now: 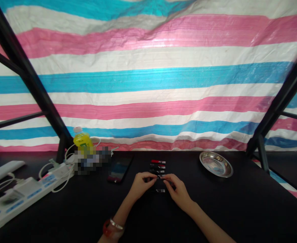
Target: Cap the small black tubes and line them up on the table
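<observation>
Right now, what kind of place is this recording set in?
Probably a makeshift workstation, not a proper shop: a striped plastic tarp hangs behind a black table under black metal frame struts, with a power strip and a metal dish.

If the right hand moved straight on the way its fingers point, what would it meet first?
The right hand points left, so it would probably first meet the left hand, whose fingertips pinch the same small dark pen-like item.

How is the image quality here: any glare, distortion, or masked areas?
Head view: wide-angle bending bows the tarp stripes; glare on the steel dish; a pixelated patch masks things beside the bottle; the hands and pens are small, soft.
</observation>
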### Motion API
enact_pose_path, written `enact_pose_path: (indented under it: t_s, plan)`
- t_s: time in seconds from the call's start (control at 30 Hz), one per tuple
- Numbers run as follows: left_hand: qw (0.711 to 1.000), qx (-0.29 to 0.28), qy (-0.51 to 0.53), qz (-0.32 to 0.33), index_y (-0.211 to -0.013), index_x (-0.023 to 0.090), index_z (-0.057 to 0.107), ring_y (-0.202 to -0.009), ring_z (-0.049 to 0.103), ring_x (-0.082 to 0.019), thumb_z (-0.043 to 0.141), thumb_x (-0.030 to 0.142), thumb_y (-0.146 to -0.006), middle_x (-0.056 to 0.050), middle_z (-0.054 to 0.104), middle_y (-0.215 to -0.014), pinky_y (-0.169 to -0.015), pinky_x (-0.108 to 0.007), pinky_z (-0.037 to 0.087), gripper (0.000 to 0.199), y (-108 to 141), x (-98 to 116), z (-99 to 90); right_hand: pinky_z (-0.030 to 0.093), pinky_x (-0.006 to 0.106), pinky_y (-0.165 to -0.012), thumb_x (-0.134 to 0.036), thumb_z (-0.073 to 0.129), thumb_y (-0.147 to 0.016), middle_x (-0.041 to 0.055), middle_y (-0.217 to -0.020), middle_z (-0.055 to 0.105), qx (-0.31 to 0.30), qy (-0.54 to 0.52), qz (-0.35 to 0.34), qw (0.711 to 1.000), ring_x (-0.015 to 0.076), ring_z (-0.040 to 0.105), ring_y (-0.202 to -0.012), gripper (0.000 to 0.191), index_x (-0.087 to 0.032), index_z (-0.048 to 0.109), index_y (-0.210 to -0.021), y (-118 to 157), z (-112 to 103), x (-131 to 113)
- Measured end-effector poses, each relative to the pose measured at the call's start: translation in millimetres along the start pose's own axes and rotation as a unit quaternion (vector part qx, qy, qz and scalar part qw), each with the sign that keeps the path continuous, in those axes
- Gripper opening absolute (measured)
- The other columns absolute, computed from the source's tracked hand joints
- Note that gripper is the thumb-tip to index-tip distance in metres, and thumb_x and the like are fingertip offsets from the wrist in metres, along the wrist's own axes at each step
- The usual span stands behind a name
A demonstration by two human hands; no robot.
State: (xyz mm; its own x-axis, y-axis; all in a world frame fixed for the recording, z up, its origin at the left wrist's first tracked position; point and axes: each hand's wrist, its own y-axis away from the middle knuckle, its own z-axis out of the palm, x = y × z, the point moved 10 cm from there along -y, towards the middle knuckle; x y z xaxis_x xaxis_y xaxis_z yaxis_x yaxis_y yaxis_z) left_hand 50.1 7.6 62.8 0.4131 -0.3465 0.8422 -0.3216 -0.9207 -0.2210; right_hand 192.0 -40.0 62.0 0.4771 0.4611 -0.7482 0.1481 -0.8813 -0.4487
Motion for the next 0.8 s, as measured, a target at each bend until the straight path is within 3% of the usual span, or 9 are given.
enact_pose_path:
  t_s: [0.2,0.6,0.8]
  plan:
    - [1.0,0.011,0.003,-0.001,-0.082,0.016,0.075,-0.057,0.054,-0.014,0.063,0.031,-0.071,-0.005,0.07,-0.07,-0.057,-0.025,0.042,0.022,1,-4,2.0,0.05,0.028,-0.077,-0.024,0.046,-0.088,0.0047,-0.097,0.065,-0.016,-0.043,-0.01,0.999,0.0166,0.062,-0.09,0.02,-0.022,0.06,-0.102,0,2,-8]
    - [0.998,0.021,0.039,-0.048,-0.083,0.015,0.075,-0.053,0.055,-0.014,0.065,0.034,-0.068,-0.006,0.072,-0.069,-0.05,-0.025,0.038,0.026,1,-8,-0.2,0.05,0.03,-0.08,-0.022,0.044,-0.089,0.0055,-0.101,0.064,-0.051,-0.056,-0.009,0.997,0.017,0.062,-0.093,0.019,-0.022,0.057,-0.103,2,10,-12]
    - [0.992,0.016,0.113,-0.051,-0.087,0.013,0.072,-0.07,0.064,-0.019,0.067,0.033,-0.066,-0.009,0.073,-0.08,-0.058,-0.026,0.046,0.029,0,-14,5.9,0.049,0.03,-0.082,-0.022,0.044,-0.089,0.0048,-0.098,0.064,-0.055,-0.044,-0.013,0.997,0.017,0.061,-0.092,0.016,-0.022,0.056,-0.1,2,12,-14]
